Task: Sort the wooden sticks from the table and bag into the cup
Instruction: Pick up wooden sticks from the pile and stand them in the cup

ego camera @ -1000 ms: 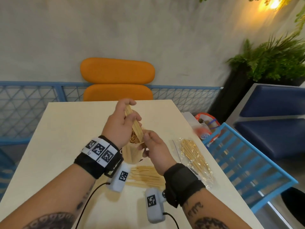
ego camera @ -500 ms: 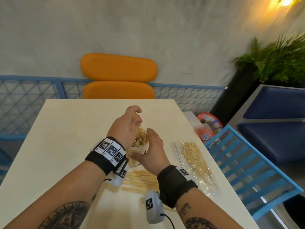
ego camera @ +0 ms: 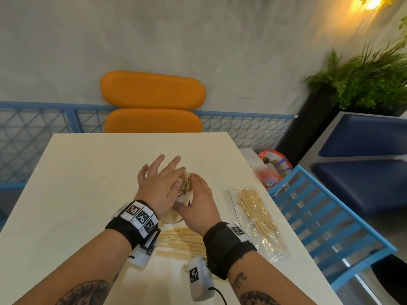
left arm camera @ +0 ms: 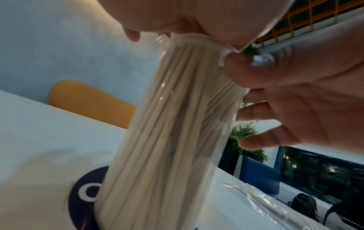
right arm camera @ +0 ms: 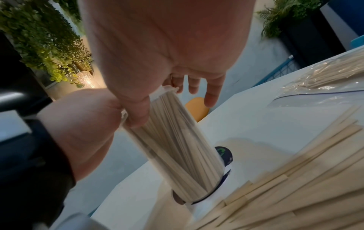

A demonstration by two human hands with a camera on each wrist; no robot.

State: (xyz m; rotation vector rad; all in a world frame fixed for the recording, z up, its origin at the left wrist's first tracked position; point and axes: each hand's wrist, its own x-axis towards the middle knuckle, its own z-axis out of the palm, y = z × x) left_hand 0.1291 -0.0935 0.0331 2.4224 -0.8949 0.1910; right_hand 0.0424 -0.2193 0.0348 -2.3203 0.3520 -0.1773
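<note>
Risk: clear cup (ego camera: 184, 195) packed with sticks may tip, left hand (ego camera: 161, 187) flat, fingers released on top, right hand (ego camera: 199, 204) grasping its side.

My clear cup (ego camera: 184, 198) stands upright, packed with thin sticks (left arm camera: 167, 124). Flat wooden sticks (ego camera: 182, 241) lie nearer me; the clear bag (ego camera: 257, 219) of skewers lies right.

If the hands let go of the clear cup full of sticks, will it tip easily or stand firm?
The cup looks tall and narrow and is leaning now, so it would probably tip. The packed sticks add weight up high, which likely worsens that. Its clear wall looks smooth, perhaps slippery under the right hand.
</note>
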